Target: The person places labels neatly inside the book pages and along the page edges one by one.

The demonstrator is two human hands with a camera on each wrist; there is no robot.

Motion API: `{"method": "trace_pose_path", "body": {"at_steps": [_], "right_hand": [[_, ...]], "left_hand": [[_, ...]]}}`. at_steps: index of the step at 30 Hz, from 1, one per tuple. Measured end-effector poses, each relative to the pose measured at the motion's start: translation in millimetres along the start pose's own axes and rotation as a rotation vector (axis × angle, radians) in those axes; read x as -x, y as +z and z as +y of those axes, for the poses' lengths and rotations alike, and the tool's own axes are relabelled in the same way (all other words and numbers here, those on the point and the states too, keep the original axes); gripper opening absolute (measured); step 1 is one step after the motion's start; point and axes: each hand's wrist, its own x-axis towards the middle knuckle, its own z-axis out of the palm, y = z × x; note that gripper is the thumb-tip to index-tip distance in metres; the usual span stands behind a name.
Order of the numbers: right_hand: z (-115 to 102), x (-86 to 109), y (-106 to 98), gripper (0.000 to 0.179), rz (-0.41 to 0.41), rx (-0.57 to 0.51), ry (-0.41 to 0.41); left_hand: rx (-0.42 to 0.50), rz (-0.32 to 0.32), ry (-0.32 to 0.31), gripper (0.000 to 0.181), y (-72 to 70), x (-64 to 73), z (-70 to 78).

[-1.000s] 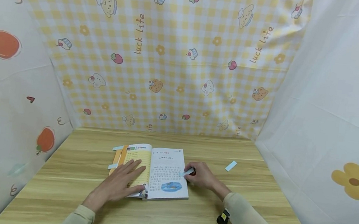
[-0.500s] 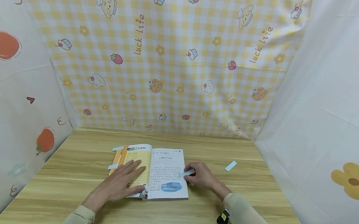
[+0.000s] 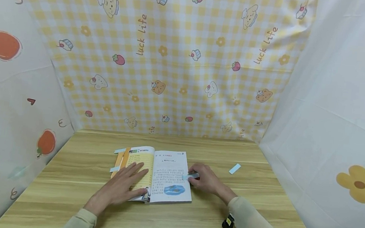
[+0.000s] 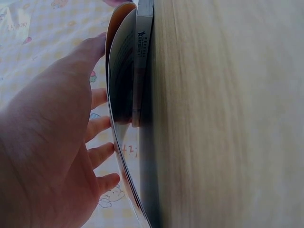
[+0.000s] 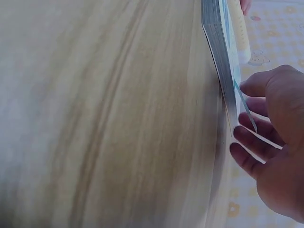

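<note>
An open book point(image 3: 168, 178) lies on the wooden table, with printed text and a blue picture on its right page. My left hand point(image 3: 122, 187) rests on the yellow left page, fingers spread; the left wrist view shows the fingertips point(image 4: 107, 154) against the curved-up pages. At the outer edge of the right page, my right hand point(image 3: 206, 178) pinches a light blue sticky note strip point(image 3: 191, 176) between thumb and fingers. In the right wrist view this strip point(image 5: 248, 111) slants out from the page, the thumb on one side and fingers behind it.
Another light blue strip point(image 3: 234, 169) lies on the table to the right of the book. Similar strips point(image 3: 115, 168) stick out past the book's left edge, beside an orange flap point(image 3: 126, 156). Patterned cloth point(image 3: 187, 66) hangs behind the table and at both sides.
My right hand has shifted slightly to the right along the strip, showing more of it. My left hand and the book stay where they were.
</note>
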Motion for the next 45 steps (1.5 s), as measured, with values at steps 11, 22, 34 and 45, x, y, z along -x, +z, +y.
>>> {"method": "trace_pose_path", "body": {"at_steps": [11,22,34,45], "right_hand": [[-10,8.8,-2,0.031,-0.03,0.176,-0.237],[-10,13.8,1,0.035,-0.048,0.264,-0.294],[-11,20.3,1,0.04,-0.09,0.332,-0.275],[-16,27.8,0,0.05,-0.133,0.478,-0.264]], "left_hand": [[-0.001,-0.006,-0.005,0.078,-0.3,-0.4,0.3],[0.005,-0.003,0.001,0.077,0.3,-0.5,0.1],[0.001,-0.005,-0.005,0.077,-0.4,-0.4,0.8],[-0.007,-0.006,-0.004,0.078,-0.2,-1.2,0.9]]}}
